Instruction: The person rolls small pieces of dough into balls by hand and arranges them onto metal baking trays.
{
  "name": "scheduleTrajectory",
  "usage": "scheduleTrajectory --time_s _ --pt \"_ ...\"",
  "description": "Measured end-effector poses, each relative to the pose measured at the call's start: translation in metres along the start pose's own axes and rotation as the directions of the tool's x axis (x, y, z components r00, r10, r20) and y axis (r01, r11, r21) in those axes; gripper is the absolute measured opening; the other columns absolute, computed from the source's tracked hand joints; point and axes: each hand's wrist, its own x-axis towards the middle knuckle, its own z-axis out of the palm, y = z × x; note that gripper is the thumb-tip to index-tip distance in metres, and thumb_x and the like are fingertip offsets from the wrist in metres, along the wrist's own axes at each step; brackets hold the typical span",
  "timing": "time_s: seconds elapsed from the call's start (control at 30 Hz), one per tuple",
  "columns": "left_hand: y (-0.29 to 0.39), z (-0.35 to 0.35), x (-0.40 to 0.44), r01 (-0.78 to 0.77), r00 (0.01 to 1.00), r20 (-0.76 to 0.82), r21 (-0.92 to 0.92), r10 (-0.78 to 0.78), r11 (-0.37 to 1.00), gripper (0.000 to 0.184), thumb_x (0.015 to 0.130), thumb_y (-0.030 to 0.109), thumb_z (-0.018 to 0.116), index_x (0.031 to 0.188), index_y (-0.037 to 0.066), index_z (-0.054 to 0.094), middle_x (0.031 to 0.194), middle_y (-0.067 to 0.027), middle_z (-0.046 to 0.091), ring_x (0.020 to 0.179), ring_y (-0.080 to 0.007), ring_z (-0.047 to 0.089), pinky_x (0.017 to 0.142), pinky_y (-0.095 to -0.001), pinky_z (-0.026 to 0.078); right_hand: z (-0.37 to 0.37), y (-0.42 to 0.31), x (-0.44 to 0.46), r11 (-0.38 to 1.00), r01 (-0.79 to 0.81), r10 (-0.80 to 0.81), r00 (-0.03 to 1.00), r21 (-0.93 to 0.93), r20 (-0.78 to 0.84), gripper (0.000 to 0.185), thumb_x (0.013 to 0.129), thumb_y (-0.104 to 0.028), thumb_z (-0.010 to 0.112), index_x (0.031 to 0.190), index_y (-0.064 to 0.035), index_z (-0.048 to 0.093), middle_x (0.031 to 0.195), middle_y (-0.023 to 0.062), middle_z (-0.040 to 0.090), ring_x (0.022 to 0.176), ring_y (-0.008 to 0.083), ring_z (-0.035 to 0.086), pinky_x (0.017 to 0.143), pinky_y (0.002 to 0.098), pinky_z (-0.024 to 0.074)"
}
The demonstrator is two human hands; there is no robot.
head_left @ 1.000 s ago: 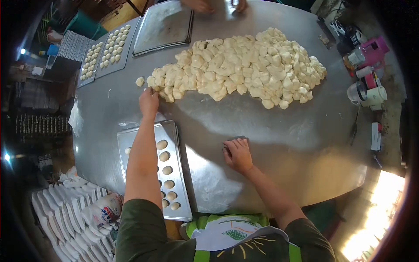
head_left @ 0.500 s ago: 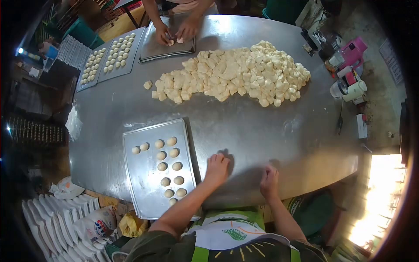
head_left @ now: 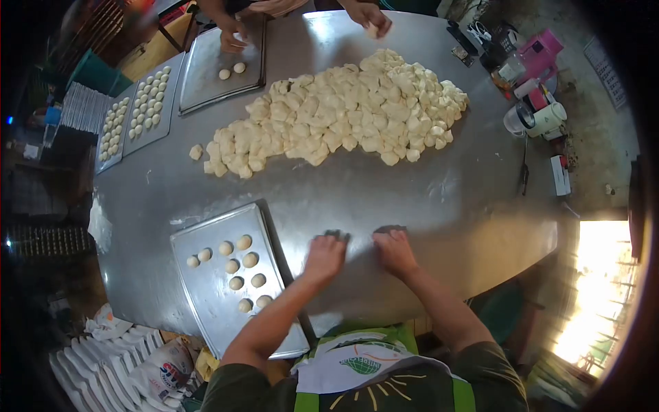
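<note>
Two hands at work on a metal table [head_left: 357,196]. The left hand [head_left: 325,257] and right hand [head_left: 396,250] rest side by side, apart, palms down, each with fingers curled inward; whether either covers a piece of dough cannot be told. Beside the left hand lies the near tray [head_left: 206,299], set at a slant, bearing smooth round balls [head_left: 250,259] in loose rows; the left forearm crosses above its edge. Beyond the hands spreads the dough heap [head_left: 329,117], with a loose piece [head_left: 196,152] just off its left end. Across the table, one co-worker's hand [head_left: 233,36] hovers over the far tray [head_left: 206,65], where two balls sit; the other hand [head_left: 371,17] holds a pale lump [head_left: 373,31].
</note>
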Motion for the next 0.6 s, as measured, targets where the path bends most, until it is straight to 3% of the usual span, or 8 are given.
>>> scheduleTrajectory --time_s 0.1,0.17,0.27,0.37,0.4,0.47,0.53,0.6 --pt "-0.032 -0.025 0.058 0.120 0.978 -0.182 0.114 -0.098 0.986 0.036 0.086 0.012 0.065 0.122 0.009 0.062 0.115 -0.0168 0.062 0.103 -0.0373 0.058 0.086 -0.0503 0.044 -0.009 0.037 0.050 0.999 -0.011 0.007 0.990 -0.031 -0.144 0.011 0.094 -0.014 0.064 0.103 -0.0075 0.065 0.094 0.0146 0.069 0.088 0.0365 0.063 0.080 0.0492 0.0466" --pt "-0.033 -0.018 0.111 0.236 0.967 -0.123 0.084 -0.225 0.968 0.029 0.087 0.010 0.064 0.116 0.009 0.061 0.114 -0.0172 0.062 0.103 -0.0367 0.057 0.086 -0.0496 0.043 -0.008 0.048 0.088 0.999 -0.001 -0.008 0.978 -0.040 -0.210 0.009 0.095 -0.014 0.064 0.101 -0.0074 0.066 0.094 0.0155 0.069 0.087 0.0374 0.063 0.079 0.0494 0.0468" --pt "-0.009 0.001 0.142 0.384 0.921 -0.053 -0.021 -0.385 0.923 0.024 0.086 0.011 0.065 0.110 0.009 0.061 0.113 -0.0164 0.061 0.104 -0.0357 0.057 0.086 -0.0492 0.043 0.007 0.027 0.121 0.974 -0.180 0.207 0.953 0.134 -0.222 0.008 0.094 -0.012 0.064 0.100 -0.0073 0.066 0.094 0.0139 0.068 0.085 0.0349 0.063 0.076 0.0480 0.0475" --pt "0.020 0.004 0.080 0.153 0.980 -0.108 -0.135 -0.168 0.979 0.030 0.086 0.012 0.065 0.116 0.009 0.062 0.113 -0.0164 0.062 0.102 -0.0357 0.058 0.087 -0.0477 0.043 0.000 0.018 0.078 0.929 0.151 -0.085 0.975 0.337 -0.203 0.010 0.095 -0.013 0.064 0.103 -0.0066 0.065 0.091 0.0127 0.067 0.084 0.0347 0.062 0.077 0.0469 0.0477" --pt "0.013 0.000 0.073 0.174 0.976 -0.111 -0.123 -0.188 0.977 0.030 0.086 0.012 0.065 0.116 0.009 0.062 0.113 -0.0164 0.062 0.102 -0.0357 0.058 0.087 -0.0477 0.043 -0.005 0.032 0.067 0.921 0.166 -0.100 0.975 0.352 -0.198 0.010 0.095 -0.013 0.064 0.103 -0.0066 0.065 0.091 0.0127 0.067 0.084 0.0347 0.062 0.077 0.0469 0.0477" --pt "-0.012 -0.011 0.049 0.181 0.972 -0.159 0.041 -0.173 0.983 0.031 0.086 0.012 0.064 0.118 0.009 0.062 0.114 -0.0174 0.062 0.104 -0.0361 0.057 0.087 -0.0480 0.043 -0.011 0.069 0.050 0.980 0.191 -0.189 0.981 -0.058 0.034 0.011 0.097 -0.013 0.062 0.104 -0.0057 0.065 0.087 0.0136 0.065 0.084 0.0373 0.061 0.079 0.0491 0.0479" --pt "-0.024 -0.017 0.059 0.203 0.967 -0.183 0.138 -0.176 0.969 0.029 0.088 0.013 0.063 0.117 0.009 0.062 0.114 -0.0175 0.062 0.103 -0.0362 0.057 0.087 -0.0483 0.043 -0.014 0.080 0.089 0.976 0.130 -0.153 0.981 -0.173 -0.123 0.011 0.098 -0.014 0.060 0.102 -0.0059 0.066 0.086 0.0142 0.065 0.084 0.0378 0.061 0.080 0.0494 0.0477" --pt "-0.040 -0.016 0.114 0.274 0.943 -0.225 0.101 -0.246 0.956 0.024 0.090 0.016 0.063 0.114 0.009 0.062 0.113 -0.0159 0.063 0.102 -0.0354 0.058 0.086 -0.0484 0.043 -0.001 0.078 0.128 0.998 -0.034 0.021 0.980 -0.061 -0.199 0.008 0.096 -0.012 0.062 0.101 -0.0064 0.067 0.093 0.0151 0.066 0.088 0.0365 0.062 0.080 0.0482 0.0474"
